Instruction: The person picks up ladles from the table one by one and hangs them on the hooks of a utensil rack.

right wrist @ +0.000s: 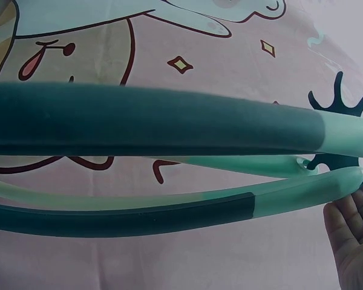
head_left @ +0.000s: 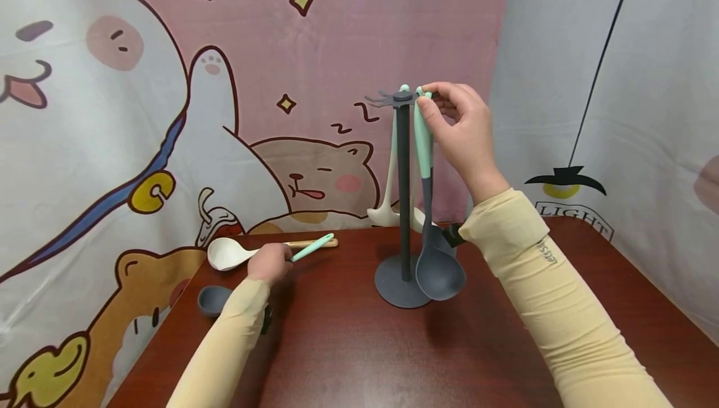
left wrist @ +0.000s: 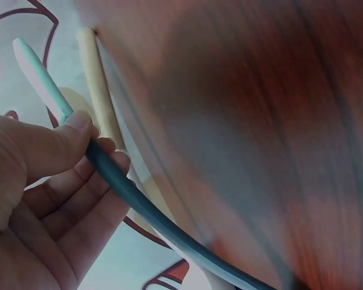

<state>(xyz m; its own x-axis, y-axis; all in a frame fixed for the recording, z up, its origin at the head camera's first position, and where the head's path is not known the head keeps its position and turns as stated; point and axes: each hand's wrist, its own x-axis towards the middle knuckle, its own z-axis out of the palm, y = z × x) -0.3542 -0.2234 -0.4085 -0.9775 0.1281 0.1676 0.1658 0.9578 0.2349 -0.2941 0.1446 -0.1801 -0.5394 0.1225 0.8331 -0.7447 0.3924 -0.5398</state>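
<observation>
My right hand (head_left: 463, 124) pinches the mint handle top of a dark grey ladle (head_left: 440, 277) at the hooks of a grey utensil rack (head_left: 404, 196). Its bowl hangs low beside the post. In the right wrist view that hand (right wrist: 358, 226) shows at the edge, near the mint handle tops. My left hand (head_left: 271, 263) pinches a grey spoon (head_left: 213, 300) with a mint handle, just above the tabletop. The left wrist view shows thumb and fingers of this hand (left wrist: 54, 163) on the dark shaft (left wrist: 124, 187), right below the mint part.
A white ladle (head_left: 226, 254) with a wooden handle lies at the table's back left, behind my left hand. Cream utensils with mint tops, one a ladle (head_left: 384, 214), hang on the rack's far side. Another grey utensil shows behind the front ladle. Printed cloth (head_left: 348, 40) backs the table.
</observation>
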